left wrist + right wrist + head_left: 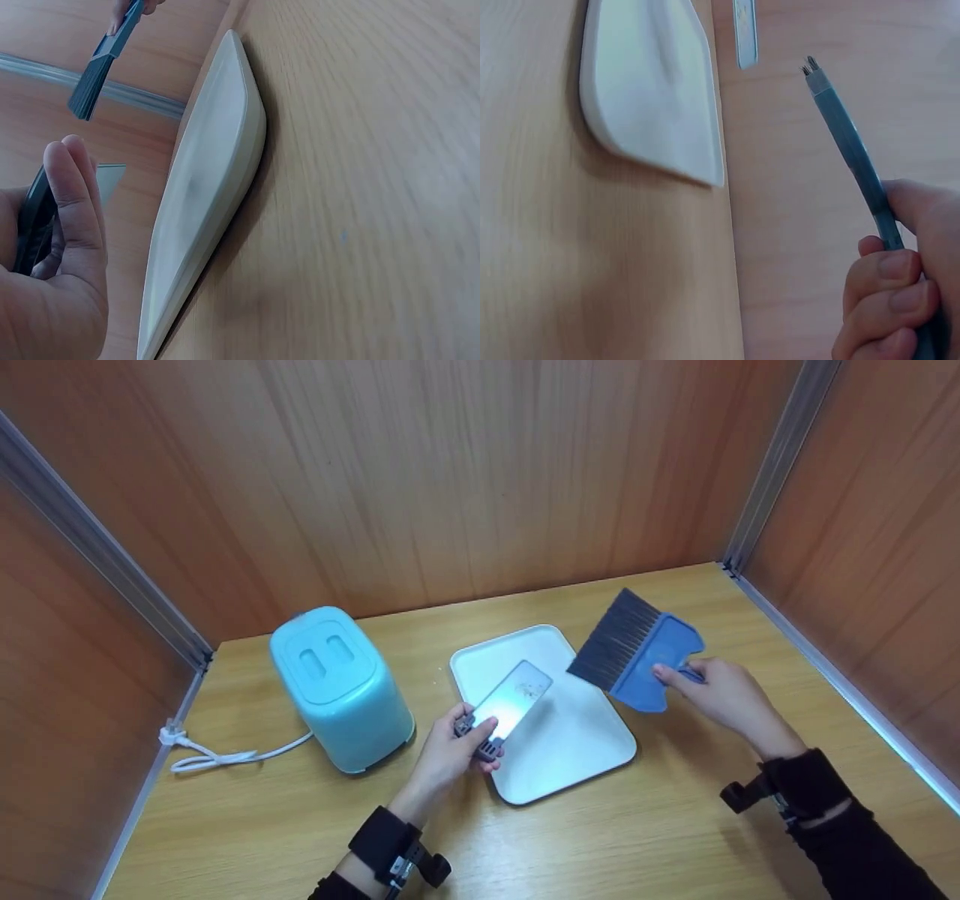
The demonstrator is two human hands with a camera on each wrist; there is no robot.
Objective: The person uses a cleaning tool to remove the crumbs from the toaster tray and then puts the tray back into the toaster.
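Observation:
My left hand (450, 746) grips the dark slotted end of a shiny metal crumb tray (517, 694), thumb on top. Specks lie near its far end, and it is held above a white rectangular tray (577, 735). In my right hand (727, 694) is a blue wide brush (652, 667) with dark bristles, held by its handle. Those bristles hang near the white tray's right edge, apart from the crumb tray. The right wrist view shows the brush (851, 142) edge-on, with fingers curled round its handle. In the left wrist view, the fingers partly hide the crumb tray (110, 180).
A turquoise toaster (367, 720) with a closed lid stands left of the white tray. Its white cord (225, 760) lies bundled by the left wall. Wooden panels (480, 472) enclose the table at the back and both sides.

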